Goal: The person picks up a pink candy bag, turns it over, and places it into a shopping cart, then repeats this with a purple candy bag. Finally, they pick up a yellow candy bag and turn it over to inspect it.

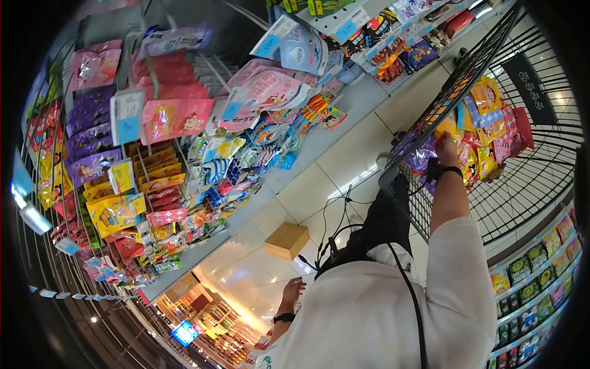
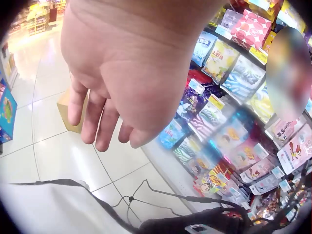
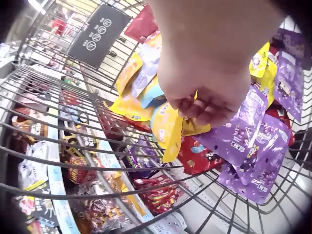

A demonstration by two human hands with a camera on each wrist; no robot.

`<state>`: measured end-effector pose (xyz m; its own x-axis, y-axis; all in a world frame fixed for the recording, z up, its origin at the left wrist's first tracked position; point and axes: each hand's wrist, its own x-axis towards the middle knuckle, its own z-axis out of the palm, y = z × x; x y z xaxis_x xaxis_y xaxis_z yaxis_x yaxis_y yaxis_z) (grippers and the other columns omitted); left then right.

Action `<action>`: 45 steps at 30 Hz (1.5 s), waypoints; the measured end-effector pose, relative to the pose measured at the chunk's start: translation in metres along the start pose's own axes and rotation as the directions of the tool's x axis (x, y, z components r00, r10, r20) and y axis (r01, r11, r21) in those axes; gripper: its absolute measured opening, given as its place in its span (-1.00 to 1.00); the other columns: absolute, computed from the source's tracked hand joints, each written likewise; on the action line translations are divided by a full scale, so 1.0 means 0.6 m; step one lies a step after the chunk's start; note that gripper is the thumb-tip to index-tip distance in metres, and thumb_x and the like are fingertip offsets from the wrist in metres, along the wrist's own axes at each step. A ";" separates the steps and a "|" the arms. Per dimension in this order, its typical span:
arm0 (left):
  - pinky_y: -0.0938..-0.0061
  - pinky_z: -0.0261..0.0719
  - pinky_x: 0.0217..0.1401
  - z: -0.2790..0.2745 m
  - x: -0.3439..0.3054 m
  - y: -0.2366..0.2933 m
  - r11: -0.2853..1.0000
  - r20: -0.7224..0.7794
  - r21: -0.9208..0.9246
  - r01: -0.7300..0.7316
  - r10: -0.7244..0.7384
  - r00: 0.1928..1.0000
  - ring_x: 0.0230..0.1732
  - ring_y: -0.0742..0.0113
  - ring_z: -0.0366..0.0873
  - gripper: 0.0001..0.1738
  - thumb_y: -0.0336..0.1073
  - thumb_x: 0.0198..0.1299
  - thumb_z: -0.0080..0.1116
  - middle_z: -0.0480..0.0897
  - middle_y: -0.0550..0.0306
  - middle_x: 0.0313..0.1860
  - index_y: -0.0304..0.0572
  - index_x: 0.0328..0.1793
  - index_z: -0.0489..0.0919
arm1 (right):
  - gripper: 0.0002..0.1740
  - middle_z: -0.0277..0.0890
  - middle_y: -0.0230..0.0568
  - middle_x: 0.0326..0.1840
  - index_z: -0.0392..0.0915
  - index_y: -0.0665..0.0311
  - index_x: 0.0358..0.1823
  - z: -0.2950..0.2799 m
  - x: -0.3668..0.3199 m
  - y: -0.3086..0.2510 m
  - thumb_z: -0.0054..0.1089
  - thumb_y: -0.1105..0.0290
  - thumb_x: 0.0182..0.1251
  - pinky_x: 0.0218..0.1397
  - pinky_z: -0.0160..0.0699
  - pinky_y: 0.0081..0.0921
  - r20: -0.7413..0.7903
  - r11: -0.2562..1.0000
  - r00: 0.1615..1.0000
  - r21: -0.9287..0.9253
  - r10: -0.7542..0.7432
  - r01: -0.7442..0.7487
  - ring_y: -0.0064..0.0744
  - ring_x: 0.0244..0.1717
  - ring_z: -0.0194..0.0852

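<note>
My right hand (image 1: 446,149) is inside the wire shopping cart (image 3: 73,192), its fingers curled over a yellow snack bag (image 3: 167,129). In the right wrist view the hand (image 3: 207,90) pinches this bag near its edge, and part of the bag is hidden behind the fingers. Purple bags with grape pictures (image 3: 261,158) lie right beside it, with a red bag (image 3: 195,156) underneath. More yellow and pink bags (image 1: 491,129) are heaped in the cart. My left hand (image 2: 117,83) hangs loose over the floor, fingers relaxed, holding nothing.
Shelves and hooks of bagged sweets (image 1: 178,117) run along the left. A cardboard box (image 1: 287,241) stands on the tiled floor (image 1: 246,270) near my left hand. Dark cables (image 2: 161,195) hang by my body. Another stocked shelf (image 1: 534,277) is beyond the cart.
</note>
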<state>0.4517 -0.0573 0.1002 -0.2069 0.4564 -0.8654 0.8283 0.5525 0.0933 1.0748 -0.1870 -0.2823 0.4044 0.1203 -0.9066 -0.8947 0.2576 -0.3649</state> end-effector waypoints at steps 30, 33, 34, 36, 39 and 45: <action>0.37 0.47 -0.03 -0.288 -0.300 -0.012 -0.165 -0.618 0.246 -0.955 0.732 -0.286 -0.11 0.12 0.55 -0.75 -0.37 0.04 0.30 0.60 -0.01 -0.15 -0.31 -0.16 0.59 | -0.68 0.59 -0.24 -0.49 0.59 0.32 -0.31 0.255 -1.276 0.405 0.10 0.17 0.38 -0.39 0.49 -0.61 0.971 0.817 0.098 -0.237 0.219 0.526 -0.50 -0.46 0.57; 0.41 0.49 -0.10 -0.305 -0.294 -0.077 -0.171 -0.762 0.160 -0.972 0.604 -0.232 -0.22 0.16 0.56 -0.82 -0.40 0.08 0.27 0.62 0.02 -0.23 -0.33 -0.22 0.59 | -0.68 0.60 -0.21 -0.46 0.57 0.36 -0.29 0.240 -1.321 0.456 0.07 0.20 0.40 -0.34 0.53 -0.56 0.950 0.810 0.028 -0.280 0.311 0.516 -0.45 -0.44 0.59; 0.44 0.48 -0.16 -0.312 -0.295 -0.093 -0.196 -0.792 0.133 -0.972 0.569 -0.223 -0.26 0.23 0.55 -0.82 -0.38 0.12 0.25 0.62 0.05 -0.25 -0.33 -0.20 0.59 | -0.69 0.59 -0.20 -0.44 0.55 0.38 -0.27 0.236 -1.337 0.468 0.05 0.22 0.41 -0.32 0.54 -0.53 0.934 0.803 -0.006 -0.305 0.358 0.511 -0.41 -0.43 0.58; 0.52 0.46 -0.27 -0.324 -0.297 -0.125 -0.250 -0.847 0.083 -0.965 0.493 -0.200 -0.35 0.38 0.53 -0.82 -0.35 0.19 0.21 0.62 0.13 -0.31 -0.32 -0.15 0.60 | -0.68 0.56 -0.23 -0.46 0.52 0.38 -0.25 0.231 -1.362 0.484 0.07 0.19 0.38 -0.31 0.53 -0.54 0.922 0.778 -0.033 -0.306 0.385 0.548 -0.42 -0.41 0.57; 0.67 0.34 -0.46 -0.340 -0.323 -0.175 -0.287 -0.837 -0.339 -0.896 0.528 0.148 -0.48 0.61 0.42 -0.79 -0.32 0.25 0.16 0.59 0.25 -0.34 -0.29 -0.06 0.57 | -0.80 0.49 -0.34 -0.31 0.48 0.28 -0.19 0.237 -1.368 0.515 0.21 0.32 0.30 -0.23 0.45 -0.66 0.986 0.696 -0.162 0.093 0.034 0.712 -0.63 -0.30 0.46; 0.75 0.28 -0.58 -0.349 -0.337 -0.220 -0.347 -0.836 -0.382 -0.857 0.524 0.161 -0.55 0.69 0.39 -0.76 -0.32 0.24 0.19 0.59 0.26 -0.36 -0.28 -0.03 0.55 | -0.73 0.48 -0.33 -0.16 0.50 0.36 -0.05 0.230 -1.389 0.566 0.17 0.35 0.32 -0.10 0.46 -0.61 0.937 0.594 -0.316 0.171 0.149 0.786 -0.61 -0.16 0.45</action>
<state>0.2751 -0.0766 0.3659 -0.0344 0.9462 0.3217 -0.3087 -0.3162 0.8970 0.4600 -0.0676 0.3784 -0.0830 0.8986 0.4308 -0.1811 0.4114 -0.8933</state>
